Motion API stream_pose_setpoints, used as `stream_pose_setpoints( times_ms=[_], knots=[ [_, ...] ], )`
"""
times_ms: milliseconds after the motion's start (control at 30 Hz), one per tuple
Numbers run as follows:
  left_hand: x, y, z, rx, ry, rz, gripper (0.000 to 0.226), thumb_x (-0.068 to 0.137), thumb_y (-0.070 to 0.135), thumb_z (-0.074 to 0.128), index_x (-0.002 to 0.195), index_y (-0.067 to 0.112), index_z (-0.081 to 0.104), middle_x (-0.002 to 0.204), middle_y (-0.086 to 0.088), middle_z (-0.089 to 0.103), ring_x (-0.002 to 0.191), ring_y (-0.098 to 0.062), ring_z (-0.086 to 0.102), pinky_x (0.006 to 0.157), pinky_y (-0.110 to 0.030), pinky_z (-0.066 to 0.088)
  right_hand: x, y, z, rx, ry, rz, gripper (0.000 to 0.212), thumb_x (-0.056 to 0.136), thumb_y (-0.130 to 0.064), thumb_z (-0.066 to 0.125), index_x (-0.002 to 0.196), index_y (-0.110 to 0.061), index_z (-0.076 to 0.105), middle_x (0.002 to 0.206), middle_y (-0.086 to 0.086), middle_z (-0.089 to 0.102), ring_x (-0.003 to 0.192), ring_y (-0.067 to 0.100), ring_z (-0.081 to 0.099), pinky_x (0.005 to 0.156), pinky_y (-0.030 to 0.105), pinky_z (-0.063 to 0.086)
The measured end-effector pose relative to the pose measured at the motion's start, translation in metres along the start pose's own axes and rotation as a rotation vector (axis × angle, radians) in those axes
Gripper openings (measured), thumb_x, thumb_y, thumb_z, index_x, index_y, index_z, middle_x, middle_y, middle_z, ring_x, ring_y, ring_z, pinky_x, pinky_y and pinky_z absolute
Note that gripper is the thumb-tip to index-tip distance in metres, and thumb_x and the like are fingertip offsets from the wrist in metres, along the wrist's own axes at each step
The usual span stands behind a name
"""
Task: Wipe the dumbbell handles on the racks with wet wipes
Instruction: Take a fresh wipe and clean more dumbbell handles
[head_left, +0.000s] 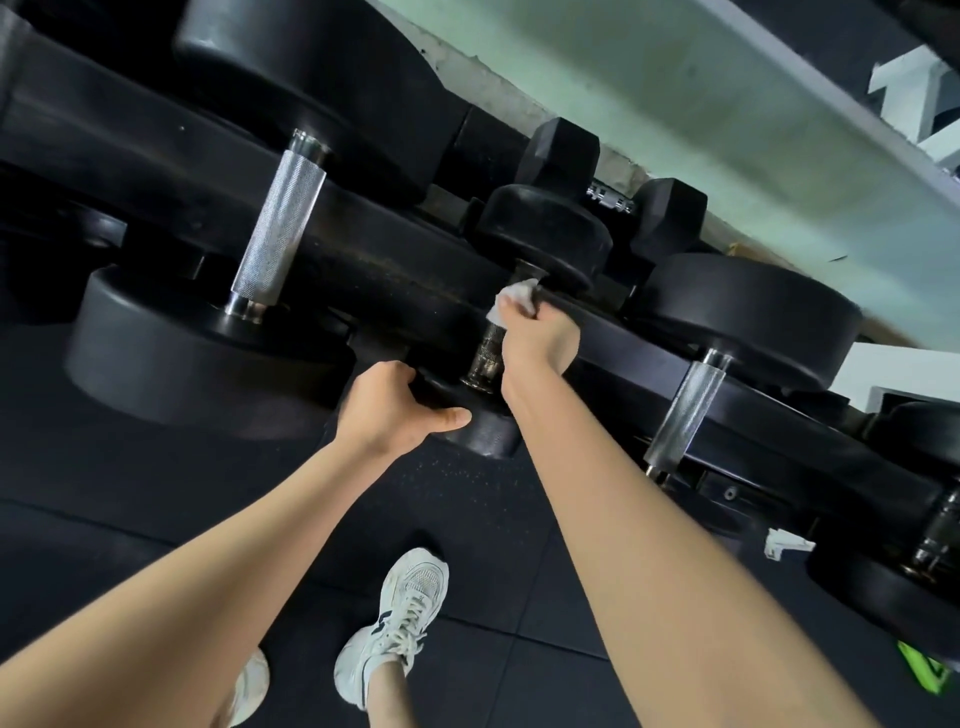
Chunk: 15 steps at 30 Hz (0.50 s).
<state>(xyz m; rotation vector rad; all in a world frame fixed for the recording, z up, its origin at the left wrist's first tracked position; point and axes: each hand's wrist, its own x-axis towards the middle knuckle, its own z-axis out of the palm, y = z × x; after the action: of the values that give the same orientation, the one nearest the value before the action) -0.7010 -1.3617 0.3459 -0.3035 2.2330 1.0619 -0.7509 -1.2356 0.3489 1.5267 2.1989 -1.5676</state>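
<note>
Our right hand (537, 338) grips a white wipe (514, 299), fingers curled round it and closed on the far end of the handle (491, 343) of the middle dumbbell (479, 370), just below its far head (545, 228). The rest of that handle, dark and knurled, shows bare beside the wrist. Our left hand (395, 410) holds the near head (491, 434) of the same dumbbell, fingers curled over its top, thumb lying along its front. The dumbbell rests on the black rack (363, 260) between two larger ones, whose left handle (278, 223) and right handle (685, 410) are bright silver. Below we see a white shoe (400, 613) on the dark floor (156, 493)
</note>
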Motion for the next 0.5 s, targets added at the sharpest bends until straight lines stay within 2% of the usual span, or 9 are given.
stream_pose_setpoints(
  times_ms=[67, 133, 200, 267, 400, 500],
  knots=[
    [-0.001, 0.001, 0.0, 0.001, -0.014, 0.002, 0.037, 0.065, 0.041, 0.083, 0.069, 0.015, 0.058, 0.065, 0.005, 0.059, 0.063, -0.008, 0.055, 0.049, -0.023, 0.037, -0.002, 0.012, -0.003, -0.007, -0.041, 0.046, 0.009, 0.086, -0.011, 0.06, 0.086, -0.01, 0.07, 0.086, 0.0, 0.071, 0.085, 0.011, 0.066, 0.072, 0.018, 0.047],
    [-0.003, 0.002, -0.001, 0.01, -0.02, 0.008, 0.036, 0.066, 0.041, 0.082, 0.065, 0.019, 0.054, 0.063, 0.007, 0.057, 0.061, -0.004, 0.052, 0.047, -0.022, 0.033, 0.004, 0.008, -0.002, -0.022, -0.036, 0.07, 0.014, 0.084, -0.012, 0.062, 0.092, -0.003, 0.07, 0.093, 0.007, 0.071, 0.088, 0.017, 0.066, 0.065, 0.016, 0.046],
    [-0.003, 0.003, -0.001, 0.029, -0.017, 0.015, 0.039, 0.067, 0.041, 0.082, 0.06, 0.02, 0.05, 0.058, 0.008, 0.053, 0.056, -0.003, 0.048, 0.044, -0.02, 0.028, 0.016, -0.01, 0.001, -0.058, 0.043, 0.014, 0.026, 0.082, -0.021, 0.071, 0.097, 0.0, 0.068, 0.099, 0.007, 0.069, 0.09, 0.021, 0.065, 0.069, 0.022, 0.045],
    [-0.002, 0.002, -0.001, 0.027, -0.004, 0.014, 0.044, 0.067, 0.04, 0.081, 0.056, 0.018, 0.045, 0.054, 0.008, 0.048, 0.051, -0.003, 0.045, 0.041, -0.018, 0.025, 0.021, -0.024, 0.003, -0.03, 0.082, -0.006, 0.03, 0.08, -0.025, 0.074, 0.097, -0.002, 0.069, 0.096, 0.005, 0.068, 0.09, 0.02, 0.064, 0.074, 0.026, 0.047],
    [-0.003, 0.001, 0.0, 0.027, -0.001, 0.021, 0.044, 0.068, 0.04, 0.08, 0.058, 0.017, 0.044, 0.056, 0.007, 0.049, 0.052, -0.005, 0.046, 0.043, -0.021, 0.026, -0.002, 0.003, -0.002, -0.176, -0.023, -0.054, 0.013, 0.077, -0.023, 0.073, 0.079, -0.011, 0.069, 0.086, 0.003, 0.071, 0.086, 0.02, 0.067, 0.08, 0.031, 0.053],
    [-0.004, 0.003, 0.0, 0.025, -0.015, 0.005, 0.04, 0.068, 0.041, 0.08, 0.063, 0.019, 0.047, 0.061, 0.008, 0.053, 0.057, -0.004, 0.049, 0.045, -0.021, 0.028, -0.015, 0.02, -0.015, -0.199, -0.117, 0.033, 0.021, 0.077, -0.019, 0.075, 0.066, -0.016, 0.057, 0.078, -0.002, 0.065, 0.079, 0.015, 0.063, 0.075, 0.028, 0.051]
  ],
)
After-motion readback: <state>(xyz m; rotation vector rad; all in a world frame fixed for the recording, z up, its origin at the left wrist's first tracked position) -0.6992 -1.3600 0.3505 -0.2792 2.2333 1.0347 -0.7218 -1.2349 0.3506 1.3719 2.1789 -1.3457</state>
